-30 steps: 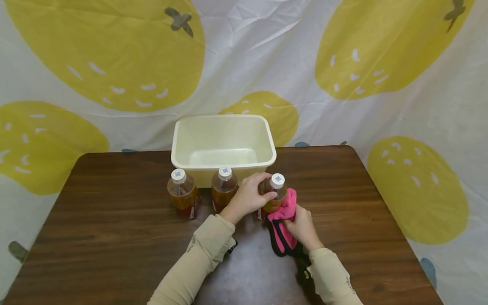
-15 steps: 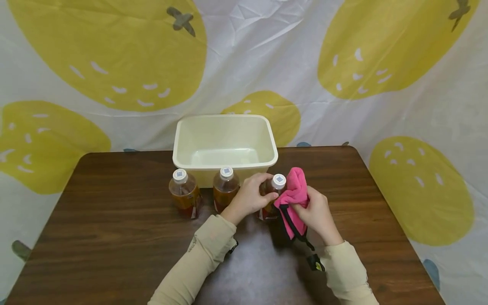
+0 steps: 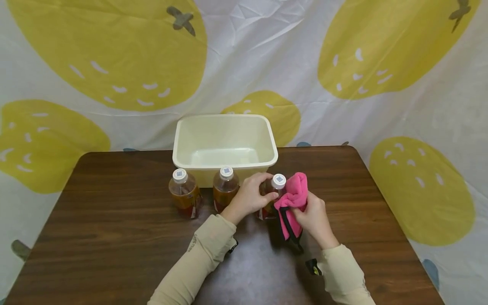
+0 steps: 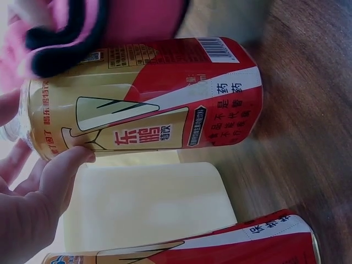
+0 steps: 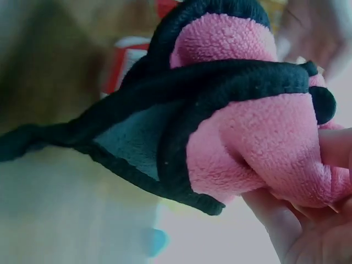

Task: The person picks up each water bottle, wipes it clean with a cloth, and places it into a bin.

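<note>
My left hand (image 3: 249, 194) grips the rightmost drink bottle (image 4: 165, 104) around its upper part, just under the white cap (image 3: 279, 181). The bottle stands upright on the table, with a gold and red label. In my right hand (image 3: 314, 214) is a bunched pink cloth with black edging (image 3: 293, 199), pinched between thumb and fingers. Its folds lie against the right side of the bottle and cover part of the label. The right wrist view shows the fluffy cloth (image 5: 258, 143) close up, a black-edged corner trailing off.
Two similar bottles stand to the left, one at the far left (image 3: 184, 197) and one in the middle (image 3: 225, 190). Behind them sits a cream plastic basin (image 3: 225, 167) on the dark wooden table (image 3: 114, 237). A fruit-patterned curtain (image 3: 244, 51) hangs beyond the table.
My right hand has moved up and slightly right with the cloth along the bottle's side, then dipped a little. My left hand keeps its hold on the bottle.
</note>
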`<action>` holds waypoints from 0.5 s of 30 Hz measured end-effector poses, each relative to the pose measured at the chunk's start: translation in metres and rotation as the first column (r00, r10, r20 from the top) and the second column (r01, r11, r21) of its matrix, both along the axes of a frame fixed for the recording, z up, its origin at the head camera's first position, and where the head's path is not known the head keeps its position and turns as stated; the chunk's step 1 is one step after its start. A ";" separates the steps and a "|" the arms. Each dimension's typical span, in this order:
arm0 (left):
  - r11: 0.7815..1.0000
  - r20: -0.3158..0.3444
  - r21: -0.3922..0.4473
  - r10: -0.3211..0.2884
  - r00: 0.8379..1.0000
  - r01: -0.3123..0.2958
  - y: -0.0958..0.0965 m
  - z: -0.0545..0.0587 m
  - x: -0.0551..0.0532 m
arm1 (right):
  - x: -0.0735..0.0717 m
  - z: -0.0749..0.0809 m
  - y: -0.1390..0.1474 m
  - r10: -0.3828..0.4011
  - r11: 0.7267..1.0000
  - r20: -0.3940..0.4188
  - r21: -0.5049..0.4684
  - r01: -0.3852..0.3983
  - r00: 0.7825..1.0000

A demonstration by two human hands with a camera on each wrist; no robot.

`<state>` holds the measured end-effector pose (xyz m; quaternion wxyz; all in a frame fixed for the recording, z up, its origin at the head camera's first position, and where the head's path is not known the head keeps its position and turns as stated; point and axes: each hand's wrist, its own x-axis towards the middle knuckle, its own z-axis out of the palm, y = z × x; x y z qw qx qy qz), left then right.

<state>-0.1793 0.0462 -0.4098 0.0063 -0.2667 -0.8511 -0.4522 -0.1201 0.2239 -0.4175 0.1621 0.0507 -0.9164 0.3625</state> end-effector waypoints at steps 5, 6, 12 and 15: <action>1.000 -0.014 0.007 -0.001 1.000 0.001 0.000 -0.001 0.000 | 0.001 -0.036 0.002 -0.016 0.999 0.032 0.039 0.015 0.999; 1.000 -0.014 0.008 -0.001 1.000 0.001 0.000 0.000 0.000 | 0.001 -0.045 0.003 -0.021 0.998 0.046 0.053 0.019 0.999; 1.000 0.016 0.011 -0.010 1.000 0.010 0.000 0.000 0.001 | 0.002 -0.066 0.002 -0.032 0.997 0.097 0.080 0.024 0.995; 1.000 0.021 0.007 -0.009 1.000 0.009 0.000 0.001 0.001 | 0.003 -0.059 0.002 -0.021 0.997 0.085 0.070 0.015 0.996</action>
